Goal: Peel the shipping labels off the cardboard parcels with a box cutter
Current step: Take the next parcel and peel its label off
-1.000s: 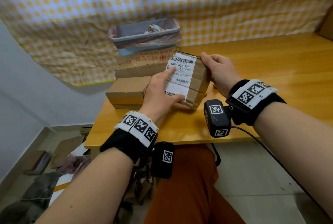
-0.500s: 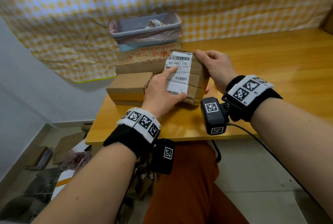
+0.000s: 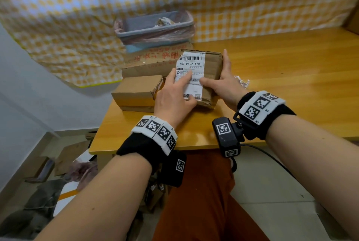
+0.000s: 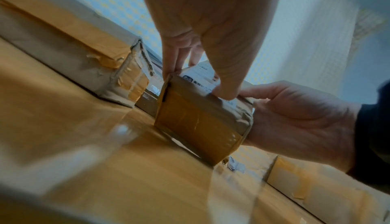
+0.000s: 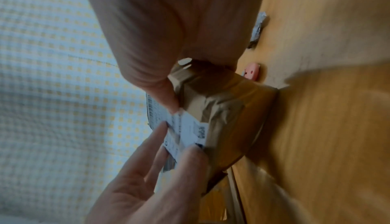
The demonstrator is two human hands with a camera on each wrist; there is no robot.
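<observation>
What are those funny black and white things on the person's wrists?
Black bands: left band, right band, topped with white tiles bearing black square codes. Under each hangs a black camera box, left box, right box; a black cable trails from the right one. No sleeves.

Labelled parcel [image 3: 212, 71] sits on the table [image 3: 291, 77] near the front edge, shipping label [image 3: 191, 66] on its top face. Second parcel [image 3: 136, 91] just left of it, flat carton [image 3: 149, 62] behind-left, bin [image 3: 153, 29] behind, paper scrap [image 3: 241, 81] just right. Left hand [image 3: 172, 97] lies on the label, right hand [image 3: 227, 83] against its right side.
</observation>
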